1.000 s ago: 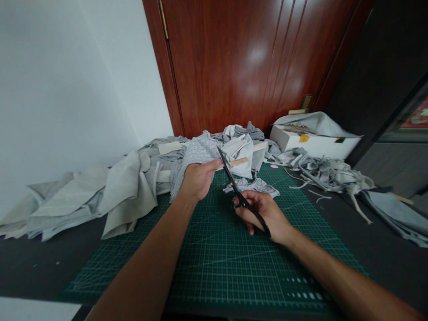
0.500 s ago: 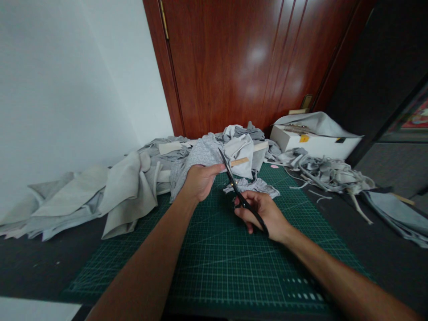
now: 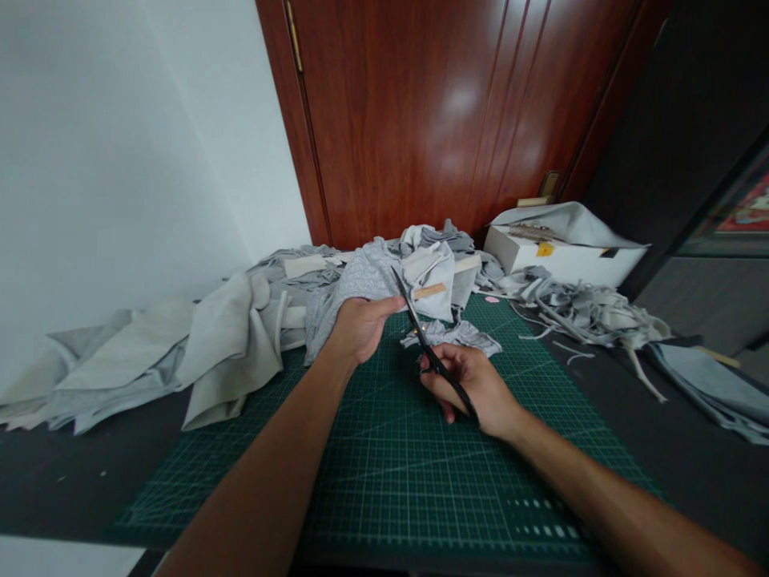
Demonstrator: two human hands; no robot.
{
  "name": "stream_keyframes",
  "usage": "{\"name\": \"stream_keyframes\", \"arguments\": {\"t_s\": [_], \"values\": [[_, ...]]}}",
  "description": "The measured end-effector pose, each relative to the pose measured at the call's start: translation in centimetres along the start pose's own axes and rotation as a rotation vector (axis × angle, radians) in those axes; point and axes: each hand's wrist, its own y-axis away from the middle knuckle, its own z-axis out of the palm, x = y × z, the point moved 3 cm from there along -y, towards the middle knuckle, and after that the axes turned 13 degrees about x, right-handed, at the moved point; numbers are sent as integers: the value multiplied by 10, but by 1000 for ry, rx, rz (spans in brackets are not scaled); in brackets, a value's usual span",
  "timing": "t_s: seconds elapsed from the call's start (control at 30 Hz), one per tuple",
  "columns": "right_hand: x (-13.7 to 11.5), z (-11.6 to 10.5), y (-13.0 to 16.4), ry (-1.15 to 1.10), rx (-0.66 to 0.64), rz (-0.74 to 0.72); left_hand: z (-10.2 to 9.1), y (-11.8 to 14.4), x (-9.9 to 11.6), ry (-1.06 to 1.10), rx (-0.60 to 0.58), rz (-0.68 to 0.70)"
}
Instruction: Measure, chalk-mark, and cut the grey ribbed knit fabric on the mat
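My left hand (image 3: 364, 327) is closed on a speckled grey piece of fabric (image 3: 368, 276) that drapes over and behind it, thumb pointing right. Black-handled scissors (image 3: 441, 369) are gripped in my right hand (image 3: 465, 383). Their blades point up and left, and the tips lie beside the fabric, just past my left thumb. The blades look nearly closed; whether cloth lies between them I cannot tell. Beyond the scissors a crumpled striped grey scrap (image 3: 469, 335) rests on the green cutting mat (image 3: 396, 473).
Folded beige and grey cloth (image 3: 222, 344) lies at the left. More fabric (image 3: 441, 240) is heaped along the back by the wooden door (image 3: 408, 112). A white box (image 3: 565, 258) stands back right, near tangled cloth strips (image 3: 601, 312) and folded grey fabric (image 3: 714, 385).
Almost nothing differs. Both hands, the scissors and the fabric keep nearly the same place; the view has shifted very slightly.
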Motion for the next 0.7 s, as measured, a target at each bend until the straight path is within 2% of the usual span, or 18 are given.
{"name": "stream_keyframes", "arguments": {"t_s": [0.4,0.7], "values": [[6,0,-4,-50,37,38,-3,3,-6,-53,-49,-91],[2,0,-2,-6,27,15,-3,2,-10,-70,-50,-106]]}}
